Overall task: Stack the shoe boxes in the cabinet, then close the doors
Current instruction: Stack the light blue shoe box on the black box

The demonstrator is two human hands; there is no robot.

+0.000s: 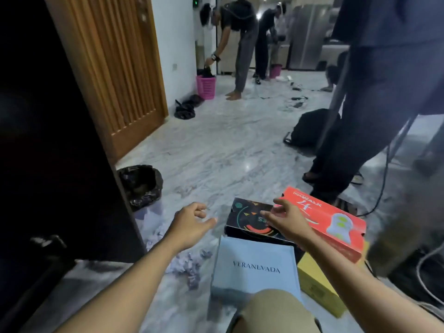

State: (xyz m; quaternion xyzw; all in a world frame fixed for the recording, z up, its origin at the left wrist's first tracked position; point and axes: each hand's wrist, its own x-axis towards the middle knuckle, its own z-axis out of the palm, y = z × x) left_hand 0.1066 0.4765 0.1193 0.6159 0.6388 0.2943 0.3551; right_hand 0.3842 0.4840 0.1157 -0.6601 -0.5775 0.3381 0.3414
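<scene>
Head view, as I see it from the remote station. Four shoe boxes lie grouped on the marble floor (216, 145) in front of my knee (271, 311): a pale blue box (254, 267) nearest, a black box (249, 219) just beyond it, a red box (331, 227) to the right of the black one, and a yellow box (317, 284) partly under the red box's near end. My left hand (192, 222) hovers over bare floor just left of the black box, fingers loosely curled and grasping nothing. My right hand (286, 219) is above the black box's right side and the red box's far end, fingers spread and released; I cannot tell whether they touch either lid. A dark panel (60, 140) fills the left edge, with a black plastic bag (141, 183) and crumpled paper (187, 265) beside it.
</scene>
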